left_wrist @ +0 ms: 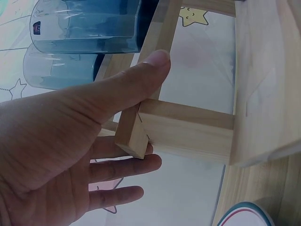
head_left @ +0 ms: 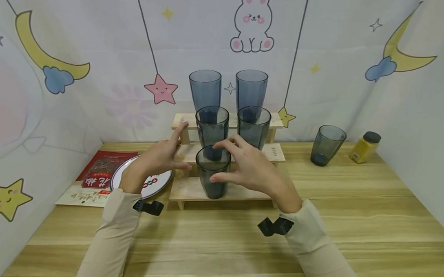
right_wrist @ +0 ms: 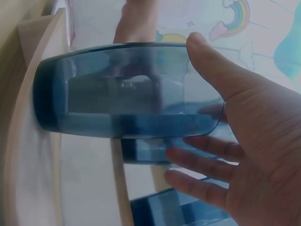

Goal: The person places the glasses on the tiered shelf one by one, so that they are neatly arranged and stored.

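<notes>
My right hand (head_left: 252, 166) holds the front grey-blue drinking glass (head_left: 214, 185) near its rim, thumb on the near side and fingers behind. In the right wrist view that tall glass (right_wrist: 136, 92) stands on the lowest step of a small wooden tiered rack (head_left: 242, 192). My left hand (head_left: 159, 156) is at the left end of the middle step. Its thumb (left_wrist: 127, 87) lies over one side of the plank (left_wrist: 134, 139), and the straight fingers are on the other; contact is unclear. Two glasses stand on the middle step, two more on the top.
A single glass (head_left: 326, 146) stands right of the rack, next to a yellow jar with a black lid (head_left: 366, 147). Left of the rack lie a white plate (head_left: 161, 181) and a red packet (head_left: 96, 170). A patterned cloth wall closes off the back.
</notes>
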The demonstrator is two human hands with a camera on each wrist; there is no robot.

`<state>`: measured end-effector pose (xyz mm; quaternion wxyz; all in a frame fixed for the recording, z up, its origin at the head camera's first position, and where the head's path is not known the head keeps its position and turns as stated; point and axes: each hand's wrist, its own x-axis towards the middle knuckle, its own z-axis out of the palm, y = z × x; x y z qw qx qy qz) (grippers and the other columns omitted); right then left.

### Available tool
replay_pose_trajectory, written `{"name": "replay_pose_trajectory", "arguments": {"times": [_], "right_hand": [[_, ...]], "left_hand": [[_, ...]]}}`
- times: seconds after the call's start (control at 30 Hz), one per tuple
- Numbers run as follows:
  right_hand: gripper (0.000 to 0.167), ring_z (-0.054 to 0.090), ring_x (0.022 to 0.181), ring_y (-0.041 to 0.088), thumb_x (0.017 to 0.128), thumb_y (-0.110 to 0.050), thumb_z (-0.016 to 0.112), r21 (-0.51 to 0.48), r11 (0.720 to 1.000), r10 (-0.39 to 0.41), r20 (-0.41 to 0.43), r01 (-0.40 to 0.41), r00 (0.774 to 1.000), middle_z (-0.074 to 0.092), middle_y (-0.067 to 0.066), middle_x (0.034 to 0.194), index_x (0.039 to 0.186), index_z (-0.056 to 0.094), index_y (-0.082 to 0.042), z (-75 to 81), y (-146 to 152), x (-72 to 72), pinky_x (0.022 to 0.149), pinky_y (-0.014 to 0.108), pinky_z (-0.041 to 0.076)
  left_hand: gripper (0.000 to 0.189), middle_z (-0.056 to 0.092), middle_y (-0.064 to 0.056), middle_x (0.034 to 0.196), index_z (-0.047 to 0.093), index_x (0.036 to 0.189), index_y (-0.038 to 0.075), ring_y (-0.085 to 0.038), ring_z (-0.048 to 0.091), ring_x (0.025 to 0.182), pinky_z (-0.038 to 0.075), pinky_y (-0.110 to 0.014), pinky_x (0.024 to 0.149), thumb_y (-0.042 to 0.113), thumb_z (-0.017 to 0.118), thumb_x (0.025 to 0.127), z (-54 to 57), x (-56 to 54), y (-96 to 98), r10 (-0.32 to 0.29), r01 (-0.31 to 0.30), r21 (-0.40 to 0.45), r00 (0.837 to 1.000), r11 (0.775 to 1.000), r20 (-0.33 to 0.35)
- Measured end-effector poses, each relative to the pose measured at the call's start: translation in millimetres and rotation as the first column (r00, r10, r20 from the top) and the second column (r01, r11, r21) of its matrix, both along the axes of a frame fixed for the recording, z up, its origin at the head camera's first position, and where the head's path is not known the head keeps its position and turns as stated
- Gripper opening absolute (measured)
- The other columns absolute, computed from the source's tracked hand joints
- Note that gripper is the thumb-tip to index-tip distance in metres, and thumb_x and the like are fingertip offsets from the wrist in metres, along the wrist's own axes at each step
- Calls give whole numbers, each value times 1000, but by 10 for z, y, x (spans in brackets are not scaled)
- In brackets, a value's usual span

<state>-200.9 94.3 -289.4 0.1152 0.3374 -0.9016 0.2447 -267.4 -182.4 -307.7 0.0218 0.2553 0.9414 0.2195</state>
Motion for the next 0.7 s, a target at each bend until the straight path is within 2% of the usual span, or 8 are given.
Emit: {"name": "replay_pose_trajectory", "arguments": {"times": [0.17, 0.33, 0.4, 0.47, 0.6, 0.7], "right_hand": [[73, 51, 61, 6, 79, -60, 77, 62, 997, -37, -53, 41, 998, 56, 0, 122, 137, 58, -20, 25, 26, 10, 60, 30, 47], [75, 57, 77, 12, 79, -58, 78, 100, 993, -49, -58, 55, 997, 58, 2, 127, 139, 56, -18, 72, 81, 33, 65, 32, 49], [75, 59, 82, 14, 80, -56, 79, 115, 992, -51, -40, 55, 998, 59, 3, 127, 139, 56, -18, 97, 108, 42, 68, 34, 50], [72, 59, 81, 15, 81, -54, 79, 132, 990, -50, -24, 53, 998, 60, 3, 123, 139, 56, -18, 122, 143, 47, 68, 35, 50], [62, 62, 85, 16, 85, -46, 79, 116, 993, -20, 26, 17, 999, 63, 4, 122, 135, 60, -15, 182, 256, 54, 73, 35, 52], [53, 64, 101, 20, 89, -38, 76, 64, 997, 32, 110, -39, 993, 63, 6, 125, 132, 62, -10, 229, 386, 41, 84, 38, 53]], "left_hand": [[120, 52, -33, 139, -5, 161, 24, -48, 59, 116, 47, -57, 90, 35, 84, 82, 0, -2, 0, -2, 2, -1, 1000, 1000, -4], [120, 52, -33, 138, -5, 161, 24, -47, 59, 116, 47, -56, 88, 36, 84, 82, -2, -3, 5, -1, 1, 4, 1000, 1000, -1], [120, 52, -33, 139, -5, 161, 25, -48, 59, 116, 47, -55, 88, 36, 84, 82, -3, -4, 5, -2, 2, 4, 1000, 1000, 1], [120, 51, -33, 139, -6, 161, 25, -48, 58, 116, 47, -56, 88, 36, 84, 82, -3, -6, 3, -2, 2, 3, 1000, 1000, 2], [120, 51, -34, 139, -5, 161, 24, -49, 57, 119, 47, -57, 90, 34, 85, 82, -4, -7, 1, -5, 5, 4, 1000, 1000, 2], [120, 51, -34, 139, -5, 161, 24, -49, 56, 119, 47, -57, 90, 34, 85, 82, -2, -12, 4, -5, 5, 4, 1000, 1000, 4]]}}
